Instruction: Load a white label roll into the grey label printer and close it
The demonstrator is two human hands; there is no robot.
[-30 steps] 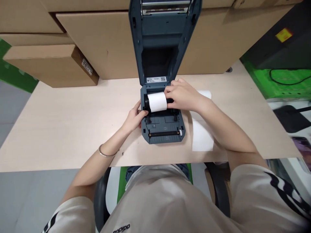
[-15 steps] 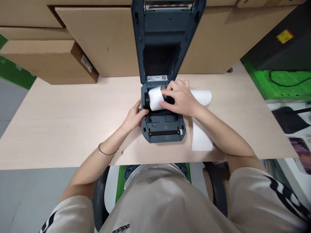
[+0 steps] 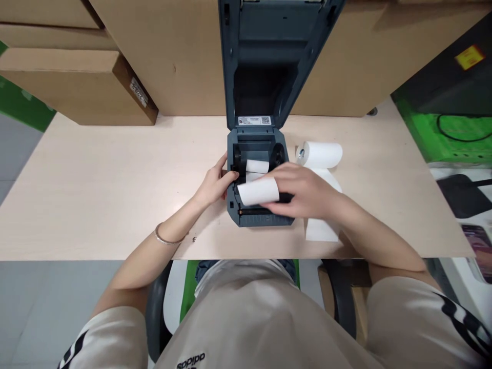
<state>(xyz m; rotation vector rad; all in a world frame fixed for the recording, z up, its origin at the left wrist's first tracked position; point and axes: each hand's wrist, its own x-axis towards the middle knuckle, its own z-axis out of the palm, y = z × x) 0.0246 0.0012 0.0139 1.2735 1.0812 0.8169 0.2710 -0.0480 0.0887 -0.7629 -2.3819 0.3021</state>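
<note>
A dark grey label printer stands on the table with its lid raised. My left hand holds the printer's left edge, its thumb on the rim and its fingers down the outside. My right hand, slightly blurred, grips a white paper roll over the front part of the printer. Behind that roll, a strip of white paper shows inside the compartment, between two black holders. Beside the printer on the right lies a larger white roll, its unwound paper running towards the table's front edge under my right forearm.
Cardboard boxes line the back of the table, with a smaller box at the back left. At the right are a black case on a green surface, a black cable and a phone.
My right hand has moved towards me with the white roll, out of the compartment to above the printer's front. My left hand stays on the printer's edge. The view has shifted slightly.
</note>
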